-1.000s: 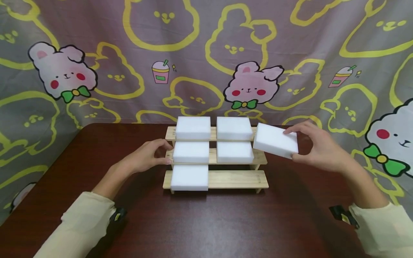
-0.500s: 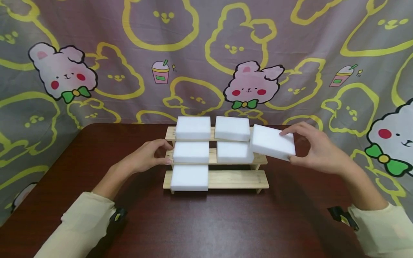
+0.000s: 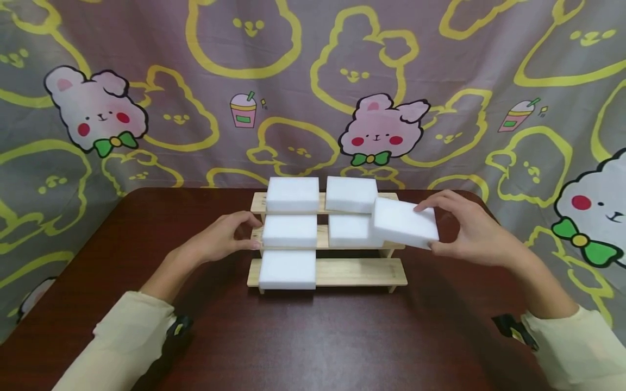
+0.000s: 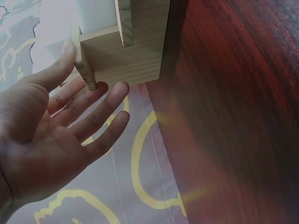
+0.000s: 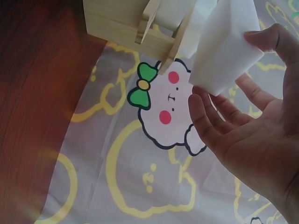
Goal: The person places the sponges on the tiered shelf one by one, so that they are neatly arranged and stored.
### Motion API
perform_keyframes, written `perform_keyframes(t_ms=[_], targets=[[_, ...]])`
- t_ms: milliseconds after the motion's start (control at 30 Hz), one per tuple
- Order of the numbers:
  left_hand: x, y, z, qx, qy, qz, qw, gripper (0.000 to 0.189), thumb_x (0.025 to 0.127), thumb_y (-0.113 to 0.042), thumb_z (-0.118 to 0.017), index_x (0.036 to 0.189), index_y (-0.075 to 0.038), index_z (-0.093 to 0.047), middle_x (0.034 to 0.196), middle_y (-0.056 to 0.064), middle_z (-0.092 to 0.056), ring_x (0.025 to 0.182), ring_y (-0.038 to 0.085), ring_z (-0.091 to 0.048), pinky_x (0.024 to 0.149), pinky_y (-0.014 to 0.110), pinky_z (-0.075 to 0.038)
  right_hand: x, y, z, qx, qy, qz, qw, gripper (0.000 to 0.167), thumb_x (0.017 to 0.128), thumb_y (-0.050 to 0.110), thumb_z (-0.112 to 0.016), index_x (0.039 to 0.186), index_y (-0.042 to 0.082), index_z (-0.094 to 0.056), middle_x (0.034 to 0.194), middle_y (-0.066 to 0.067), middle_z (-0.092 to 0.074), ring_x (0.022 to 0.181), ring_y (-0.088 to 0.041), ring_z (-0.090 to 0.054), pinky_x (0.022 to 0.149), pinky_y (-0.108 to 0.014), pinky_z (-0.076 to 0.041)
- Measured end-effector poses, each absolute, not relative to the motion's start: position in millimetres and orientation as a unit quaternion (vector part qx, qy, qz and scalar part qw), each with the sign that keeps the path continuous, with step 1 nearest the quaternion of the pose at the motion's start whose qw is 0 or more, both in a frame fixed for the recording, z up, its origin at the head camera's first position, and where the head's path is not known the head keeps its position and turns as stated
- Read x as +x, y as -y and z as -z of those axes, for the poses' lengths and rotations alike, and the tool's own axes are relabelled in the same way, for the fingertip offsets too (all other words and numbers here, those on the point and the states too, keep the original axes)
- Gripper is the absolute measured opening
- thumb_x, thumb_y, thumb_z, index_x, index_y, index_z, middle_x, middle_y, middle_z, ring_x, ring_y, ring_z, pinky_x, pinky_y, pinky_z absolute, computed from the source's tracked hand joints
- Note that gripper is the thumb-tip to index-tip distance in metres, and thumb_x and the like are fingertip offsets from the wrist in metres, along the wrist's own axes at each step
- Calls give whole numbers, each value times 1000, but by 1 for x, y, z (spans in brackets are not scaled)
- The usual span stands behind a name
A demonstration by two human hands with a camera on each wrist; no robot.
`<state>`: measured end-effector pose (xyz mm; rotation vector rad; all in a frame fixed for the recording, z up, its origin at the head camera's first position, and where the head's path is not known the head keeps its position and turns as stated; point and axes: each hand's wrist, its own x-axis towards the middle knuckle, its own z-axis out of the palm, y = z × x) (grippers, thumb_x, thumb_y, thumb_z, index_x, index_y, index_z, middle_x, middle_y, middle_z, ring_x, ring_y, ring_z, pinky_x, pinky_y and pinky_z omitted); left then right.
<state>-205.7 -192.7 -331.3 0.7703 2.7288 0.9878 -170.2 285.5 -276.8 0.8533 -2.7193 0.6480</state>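
A three-step wooden display rack point(image 3: 362, 271) stands on the table, bearing white foam blocks. My left hand point(image 3: 220, 236) is at the rack's left side. In the left wrist view its thumb point(image 4: 67, 49) lies on one face of a step board, with fingertips at the other face and the last two fingers spread. My right hand point(image 3: 471, 231) pinches a white foam block point(image 3: 405, 221) between thumb and fingers, tilted, at the rack's right end. The held block overlaps the right block point(image 3: 349, 230) of the middle step and the corner of the right block point(image 3: 351, 194) on the top step.
Down the rack's left side sit three blocks, on the top point(image 3: 292, 194), middle point(image 3: 289, 230) and bottom point(image 3: 287, 269) steps. A dark red-brown table point(image 3: 313, 342) carries the rack. Behind hangs a curtain point(image 3: 293, 81) with cartoon rabbits.
My right hand has brought its foam block left and slightly down, over the right part of the middle step. The top right block has shifted slightly left. My left hand keeps its place.
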Motion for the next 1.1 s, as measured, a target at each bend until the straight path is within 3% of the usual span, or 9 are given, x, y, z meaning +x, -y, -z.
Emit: perform_keyframes(t_ms=[400,767,1100], targets=[[-205,193,331,256,-907,-326,70,42,93,-17,-80,123,6,-62,121,20,-66,104,32,-64,85,45,-54,-167,-285,275,284,927,-223,102,63,65,8,-93,121,15,-66,124,-6,-60,106,-24,-54,80,-49,-53],[-204,192,331,252,-909,-325,73,43,93,-17,-80,124,6,-62,122,20,-66,103,31,-63,84,44,-53,-154,-275,279,359,896,-248,85,67,64,6,-95,122,24,-66,123,9,-60,107,-8,-52,85,-21,-47],[-206,194,332,246,-911,-324,75,42,93,-16,-80,124,4,-62,123,19,-65,105,31,-63,85,43,-54,-144,-253,298,413,867,-278,21,67,68,9,-93,126,27,-63,124,9,-58,108,-10,-55,87,-28,-52]])
